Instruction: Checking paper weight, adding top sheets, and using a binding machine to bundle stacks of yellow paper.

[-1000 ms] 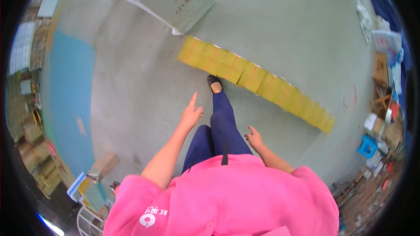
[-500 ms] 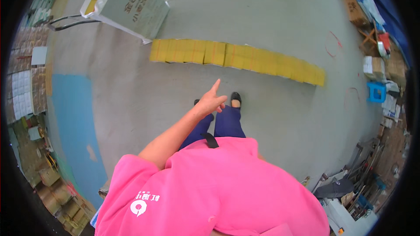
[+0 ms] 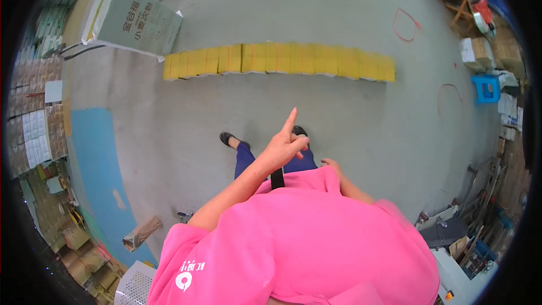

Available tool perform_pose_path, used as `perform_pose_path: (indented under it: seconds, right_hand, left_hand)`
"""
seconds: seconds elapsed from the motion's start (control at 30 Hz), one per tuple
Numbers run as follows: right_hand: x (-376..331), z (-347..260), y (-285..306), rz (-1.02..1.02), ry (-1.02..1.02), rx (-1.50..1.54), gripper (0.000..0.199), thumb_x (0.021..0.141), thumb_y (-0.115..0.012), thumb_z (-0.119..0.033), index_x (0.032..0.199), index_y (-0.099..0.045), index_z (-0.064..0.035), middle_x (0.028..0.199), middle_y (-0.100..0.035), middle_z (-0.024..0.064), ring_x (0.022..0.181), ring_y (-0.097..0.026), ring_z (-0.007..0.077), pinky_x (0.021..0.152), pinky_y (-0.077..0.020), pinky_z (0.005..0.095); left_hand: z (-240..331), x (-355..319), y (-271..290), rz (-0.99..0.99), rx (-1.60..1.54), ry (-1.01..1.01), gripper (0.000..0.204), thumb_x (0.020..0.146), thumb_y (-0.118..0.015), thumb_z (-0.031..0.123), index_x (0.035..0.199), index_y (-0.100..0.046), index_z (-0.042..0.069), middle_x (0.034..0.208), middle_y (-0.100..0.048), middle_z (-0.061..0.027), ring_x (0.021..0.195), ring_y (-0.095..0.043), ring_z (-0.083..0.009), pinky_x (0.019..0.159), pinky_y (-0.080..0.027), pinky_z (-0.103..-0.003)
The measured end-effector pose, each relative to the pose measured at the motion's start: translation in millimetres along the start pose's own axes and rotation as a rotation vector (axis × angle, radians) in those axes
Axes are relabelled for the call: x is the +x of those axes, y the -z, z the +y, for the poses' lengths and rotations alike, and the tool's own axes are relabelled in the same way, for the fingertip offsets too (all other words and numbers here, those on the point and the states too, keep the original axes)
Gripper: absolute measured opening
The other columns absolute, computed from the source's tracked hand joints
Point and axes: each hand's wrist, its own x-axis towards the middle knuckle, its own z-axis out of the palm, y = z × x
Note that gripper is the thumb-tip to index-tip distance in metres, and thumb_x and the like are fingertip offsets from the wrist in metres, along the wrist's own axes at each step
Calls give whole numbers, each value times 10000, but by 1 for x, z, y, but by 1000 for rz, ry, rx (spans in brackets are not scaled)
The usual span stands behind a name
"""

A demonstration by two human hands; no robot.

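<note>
My left hand [image 3: 284,148] is held out over the floor in front of my body. Its index finger stretches toward a long row of yellow, paper-like bundles [image 3: 276,58], with the other fingers partly bent. Nothing is in it, and it does not touch the row. The bundles stand side by side on the floor, some with thin reddish lines across them. Beside my right hip hangs my right hand [image 3: 332,165], partly hidden, a finger or thumb apart and no object visible in it.
A large pale green wrapped package [image 3: 138,20] with a metal handle stands at the row's left end. Blue floor paint [image 3: 99,158] and stacked goods [image 3: 36,130] lie left. Along the right are a blue stool [image 3: 485,88], boxes [image 3: 480,53] and red string [image 3: 406,25].
My view has shifted, and the row sits further left and more level. My feet are wider apart. My right hand has come into sight; my left still points, closer to my body.
</note>
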Motion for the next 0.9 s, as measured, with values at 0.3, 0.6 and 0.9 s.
perform_pose_path:
  seconds: [0.3, 0.6, 0.9]
  right_hand:
    - [-30, 86, 39, -116, -193, -164, 430, 839, -608, -312, 1189, -663, -67, 1228, -632, 183, 1155, -596, 347, 968, -471, 411]
    - [-54, 115, 37, -162, 53, -448, 424, 828, -579, -275, 1188, -664, -68, 1219, -633, 188, 1152, -595, 353, 977, -466, 423]
    - [-112, 191, -84, -629, 476, -1045, 343, 859, -569, -327, 972, -697, -30, 1072, -655, 251, 1005, -633, 408, 878, -492, 502]
  left_hand:
    - [20, -30, -123, -73, 72, -79, 838, 937, -581, 186, 1564, -27, 153, 887, -664, -116, 737, -637, -160, 747, -514, -302]
    - [-97, -132, -197, 122, 188, -210, 816, 904, -594, 190, 1563, -113, 160, 846, -658, -94, 726, -627, -163, 762, -511, -305]
    - [-424, -436, -395, 1115, -851, -27, 669, 959, -557, 167, 1508, -213, 2, 892, -664, -138, 751, -653, -159, 747, -547, -294]
